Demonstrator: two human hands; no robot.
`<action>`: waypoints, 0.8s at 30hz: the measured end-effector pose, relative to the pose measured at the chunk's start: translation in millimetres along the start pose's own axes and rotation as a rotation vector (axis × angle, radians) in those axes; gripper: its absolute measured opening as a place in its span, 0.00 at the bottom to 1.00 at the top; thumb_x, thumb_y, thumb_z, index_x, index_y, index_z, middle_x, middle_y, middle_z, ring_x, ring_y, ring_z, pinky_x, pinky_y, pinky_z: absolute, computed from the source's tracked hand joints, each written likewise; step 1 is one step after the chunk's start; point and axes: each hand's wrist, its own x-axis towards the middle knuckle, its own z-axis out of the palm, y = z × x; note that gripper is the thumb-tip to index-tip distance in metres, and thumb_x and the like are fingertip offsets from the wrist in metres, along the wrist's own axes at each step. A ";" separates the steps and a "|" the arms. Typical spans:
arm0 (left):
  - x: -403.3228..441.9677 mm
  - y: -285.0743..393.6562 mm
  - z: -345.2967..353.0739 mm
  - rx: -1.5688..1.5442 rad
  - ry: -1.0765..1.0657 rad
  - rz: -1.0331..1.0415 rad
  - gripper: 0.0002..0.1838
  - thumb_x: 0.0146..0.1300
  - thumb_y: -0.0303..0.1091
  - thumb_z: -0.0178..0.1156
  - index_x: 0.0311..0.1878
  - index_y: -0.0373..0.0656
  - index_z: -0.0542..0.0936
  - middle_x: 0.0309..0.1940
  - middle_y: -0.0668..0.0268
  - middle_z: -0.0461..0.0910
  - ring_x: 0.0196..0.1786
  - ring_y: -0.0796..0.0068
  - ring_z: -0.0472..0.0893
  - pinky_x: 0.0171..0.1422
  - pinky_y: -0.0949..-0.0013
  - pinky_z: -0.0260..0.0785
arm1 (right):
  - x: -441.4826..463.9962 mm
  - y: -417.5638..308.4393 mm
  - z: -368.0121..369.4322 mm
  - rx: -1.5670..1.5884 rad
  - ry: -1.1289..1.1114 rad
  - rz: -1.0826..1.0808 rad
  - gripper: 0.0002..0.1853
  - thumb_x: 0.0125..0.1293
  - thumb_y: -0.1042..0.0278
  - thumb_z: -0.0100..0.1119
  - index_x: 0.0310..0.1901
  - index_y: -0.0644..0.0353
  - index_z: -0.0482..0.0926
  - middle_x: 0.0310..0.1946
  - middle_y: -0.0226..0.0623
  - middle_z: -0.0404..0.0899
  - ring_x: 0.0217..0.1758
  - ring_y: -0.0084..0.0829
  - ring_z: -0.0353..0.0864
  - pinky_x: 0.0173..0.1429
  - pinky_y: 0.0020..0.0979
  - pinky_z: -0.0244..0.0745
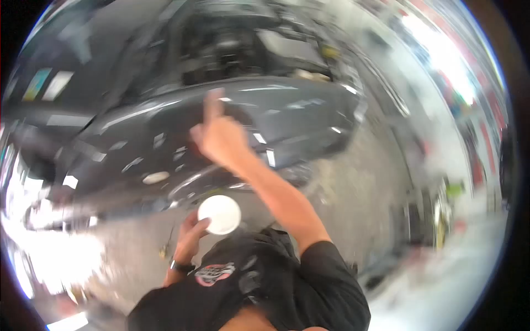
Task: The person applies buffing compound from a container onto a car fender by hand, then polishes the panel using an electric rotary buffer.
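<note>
My left hand [190, 237] grips the edge of a white round thing [220, 214], flat and pale like a lid or the top of a tub; its kind I cannot make out. It is held in front of my chest. My right hand [222, 137] reaches over the dark grey car fender [292, 118], index finger stretched out toward the upper edge and the thumb apart. Nothing shows in this hand. Motion blur hides whether the fingertip touches the paint. A pale oval spot [156, 177] shows low on the car's side.
The engine bay [229, 52] lies uncovered beyond the fender. A wheel [199, 185] sits under it, partly hidden. Concrete floor [353, 185] runs around the car. Blurred equipment [439, 215] with green and yellow parts stands at the right.
</note>
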 end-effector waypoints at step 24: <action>62.2 -163.4 609.1 0.566 -0.997 -0.242 0.26 0.66 0.34 0.65 0.64 0.33 0.72 0.53 0.60 0.80 0.50 0.72 0.83 0.52 0.65 0.81 | -445.6 411.6 -310.8 -0.125 0.381 0.539 0.72 0.39 0.47 0.82 0.78 0.64 0.39 0.63 0.61 0.64 0.67 0.57 0.66 0.68 0.50 0.65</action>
